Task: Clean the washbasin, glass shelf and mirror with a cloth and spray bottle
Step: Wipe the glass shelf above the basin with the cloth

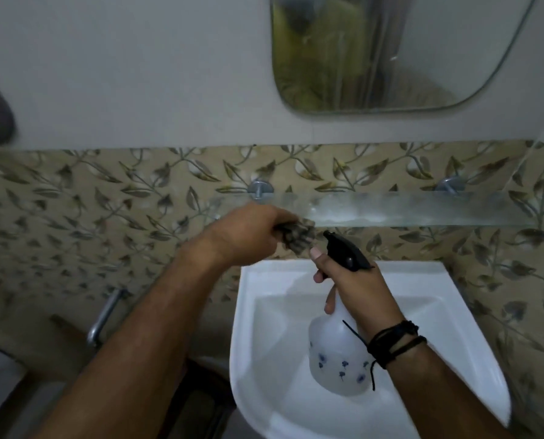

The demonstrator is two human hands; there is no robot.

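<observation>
A bunched patterned cloth (pixel 296 236) is clutched in the curled fingers of the left hand (pixel 248 231), which is raised to the left end of the glass shelf (pixel 422 208); the cloth appears to touch the shelf's front edge, though blur makes this uncertain. The spray bottle (pixel 338 350) is gripped round its neck by the right hand (pixel 356 289) above the white washbasin (pixel 448 315), its black nozzle pointed up and left towards the cloth. The mirror (pixel 391 52) is seen on the wall above the shelf. Dark cords (pixel 394 342) are worn on the right wrist.
</observation>
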